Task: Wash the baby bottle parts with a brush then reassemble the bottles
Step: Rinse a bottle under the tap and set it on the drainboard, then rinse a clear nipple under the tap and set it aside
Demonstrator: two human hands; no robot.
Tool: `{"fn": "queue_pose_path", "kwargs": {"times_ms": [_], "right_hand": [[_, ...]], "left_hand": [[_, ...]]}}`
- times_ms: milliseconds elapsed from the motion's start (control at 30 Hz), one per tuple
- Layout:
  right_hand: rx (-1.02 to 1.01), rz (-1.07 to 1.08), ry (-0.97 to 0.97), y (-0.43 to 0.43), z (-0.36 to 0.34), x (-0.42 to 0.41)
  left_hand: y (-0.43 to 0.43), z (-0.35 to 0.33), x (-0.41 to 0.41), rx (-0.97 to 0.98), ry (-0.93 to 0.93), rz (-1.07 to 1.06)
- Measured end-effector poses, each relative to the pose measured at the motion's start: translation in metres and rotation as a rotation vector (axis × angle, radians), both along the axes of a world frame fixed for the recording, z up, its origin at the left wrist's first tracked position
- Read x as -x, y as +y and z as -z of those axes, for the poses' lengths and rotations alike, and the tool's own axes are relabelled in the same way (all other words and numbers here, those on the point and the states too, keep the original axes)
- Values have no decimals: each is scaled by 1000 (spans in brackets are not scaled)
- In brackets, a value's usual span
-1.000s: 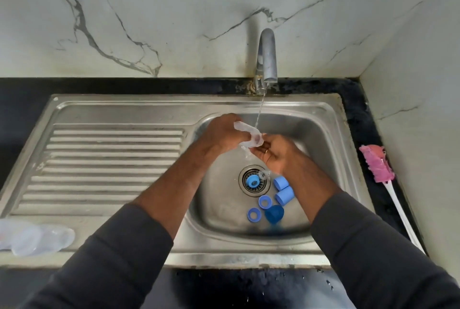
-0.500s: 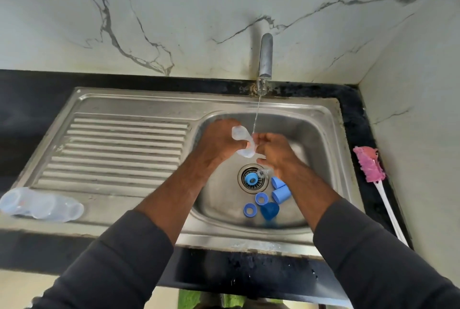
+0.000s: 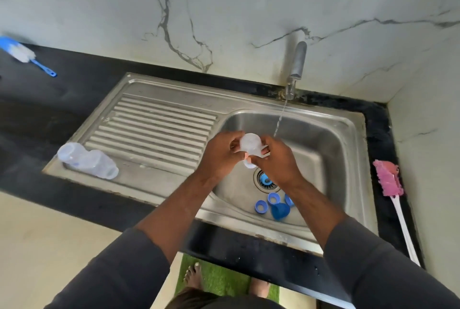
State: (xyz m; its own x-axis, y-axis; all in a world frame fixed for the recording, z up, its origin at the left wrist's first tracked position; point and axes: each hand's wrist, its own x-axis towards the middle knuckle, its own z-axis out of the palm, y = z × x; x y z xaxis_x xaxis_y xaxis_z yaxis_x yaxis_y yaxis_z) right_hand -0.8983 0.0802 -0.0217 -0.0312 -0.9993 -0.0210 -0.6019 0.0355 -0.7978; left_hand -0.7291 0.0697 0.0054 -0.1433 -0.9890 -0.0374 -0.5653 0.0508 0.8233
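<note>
Above the bowl of the stainless-steel sink (image 3: 348,149), near its left wall: a clear dome-shaped plastic bottle part (image 3: 249,145), gripped between left hand (image 3: 220,156) and right hand (image 3: 277,163), fingers of both curled round it. Just beside the right hand, a thin water stream (image 3: 280,119) from the grey metal tap (image 3: 297,64). On the bowl floor near the front edge: blue plastic rings (image 3: 260,207) and a blue cap (image 3: 280,211). On the drain (image 3: 271,186), another blue piece (image 3: 265,180). At the drainboard's (image 3: 161,129) front left corner, clear plastic bottles (image 3: 87,160) lying down. Along the right edge of the black counter (image 3: 62,109), a pink brush (image 3: 388,179) with a white handle. At its far left corner, a blue-and-white brush (image 3: 22,52).
</note>
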Motion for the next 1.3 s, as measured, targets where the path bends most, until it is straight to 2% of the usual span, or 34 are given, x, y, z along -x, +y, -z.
{"fn": "queue_pose_path", "kwargs": {"times_ms": [267, 433, 600, 767, 1133, 1300], "right_hand": [[-12, -141, -87, 12, -10, -114], [-88, -257, -158, 12, -10, -211], [-130, -320, -136, 11, -3, -274], [-108, -343, -68, 12, 7, -299], [-131, -382, 61, 12, 15, -301], [-177, -351, 65, 12, 19, -282]], "left_hand": [[48, 14, -103, 24, 259, -351], [71, 26, -192, 9, 114, -529], [85, 37, -248, -39, 79, -568], [88, 41, -272, -79, 70, -569], [100, 50, -277, -228, 38, -579], [104, 53, -250, -238, 16, -486]]}}
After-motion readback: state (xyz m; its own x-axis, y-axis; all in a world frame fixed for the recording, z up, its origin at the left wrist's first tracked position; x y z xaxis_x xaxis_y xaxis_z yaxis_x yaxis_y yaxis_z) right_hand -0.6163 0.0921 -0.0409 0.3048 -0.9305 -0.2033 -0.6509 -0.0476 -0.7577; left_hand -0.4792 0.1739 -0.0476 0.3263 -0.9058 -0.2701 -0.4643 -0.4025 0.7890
